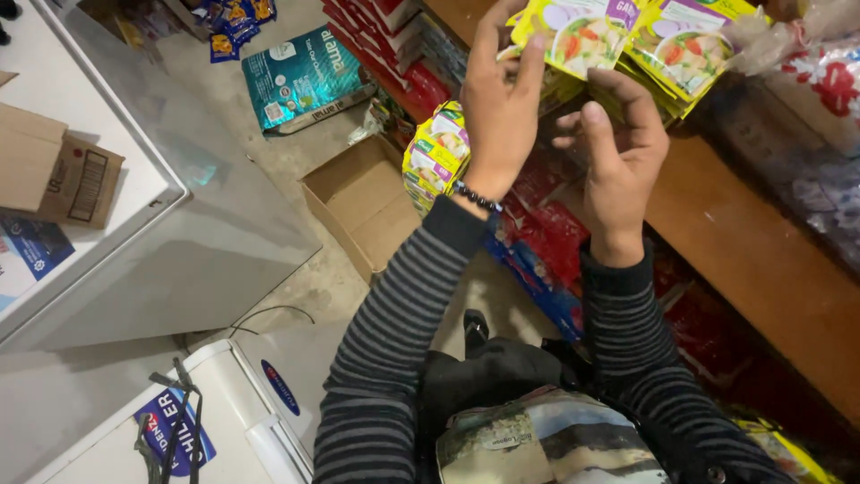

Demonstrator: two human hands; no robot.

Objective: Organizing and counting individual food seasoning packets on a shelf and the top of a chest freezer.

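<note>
Yellow-green sachets [587,36], glossy with food pictures, pinched by left hand [502,108]; right hand [618,148] half-open.

Lighting: dim indoor, cool cast, soft and even; no hard shadows. Brightest area: white freezer lid [98,179], upper left, with mild sheen. Darkest: lower right beneath the wooden shelf [761,260]. Sharpness: moderate; slight softness on both hands. Wide-angle stretch at the edges. Colours saturated on yellow packets [582,36].

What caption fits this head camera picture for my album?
Left hand and right hand handling yellow-green sachets above a wooden shelf.
</note>
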